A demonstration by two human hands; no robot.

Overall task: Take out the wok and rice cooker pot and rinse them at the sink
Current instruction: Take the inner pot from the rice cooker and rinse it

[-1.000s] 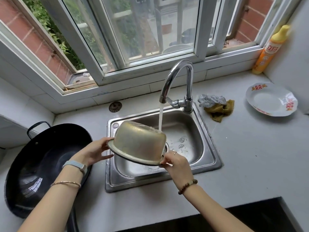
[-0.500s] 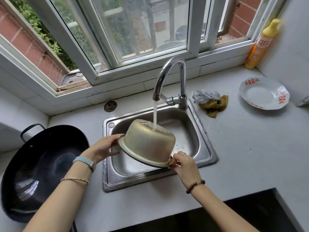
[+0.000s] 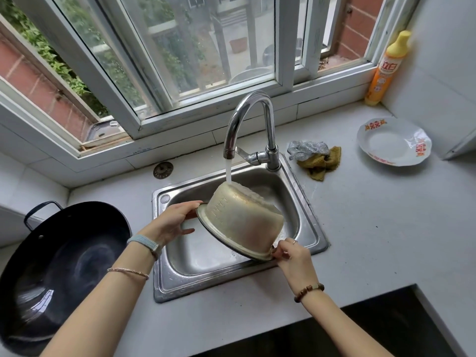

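We hold the rice cooker pot (image 3: 242,222) upturned over the sink (image 3: 195,286) under the running tap (image 3: 269,130). Our left hand (image 3: 175,222) grips its rim at nine o'clock and our right hand (image 3: 291,256) pinches it at four. The wok (image 3: 59,266) rests on the worktop (image 3: 373,228), far left.

Turned mouth-down over the sink (image 3: 313,225), the rice cooker pot (image 3: 242,222) is hiding its own inside and is covering much of the basin behind it. The left hand (image 3: 172,222) is reaching some fingers under the pot's rim, out of sight. The right hand (image 3: 293,256) is showing mostly its back, its fingertips partly lost against the rim. The wok (image 3: 59,274) is running off the left and bottom edges. The fine print on the yellow bottle (image 3: 385,73) is proving too small to read.
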